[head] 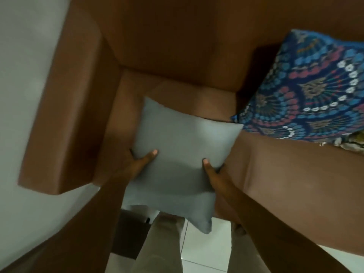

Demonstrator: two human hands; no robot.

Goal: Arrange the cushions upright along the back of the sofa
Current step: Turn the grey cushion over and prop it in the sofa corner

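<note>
A plain grey cushion (181,146) hangs over the front of the brown sofa's seat (285,170), held flat between both hands. My left hand (140,161) grips its left edge with the thumb on top. My right hand (211,171) grips the right edge the same way. A blue patterned cushion (307,95) leans against the sofa back (177,36) at the right, tilted. The fingers under the grey cushion are hidden.
The sofa's left armrest (65,107) runs along a pale wall (19,56). White floor tiles (206,251) and my light trousers (157,249) show below. A bit of another patterned fabric (352,143) peeks out at the right edge.
</note>
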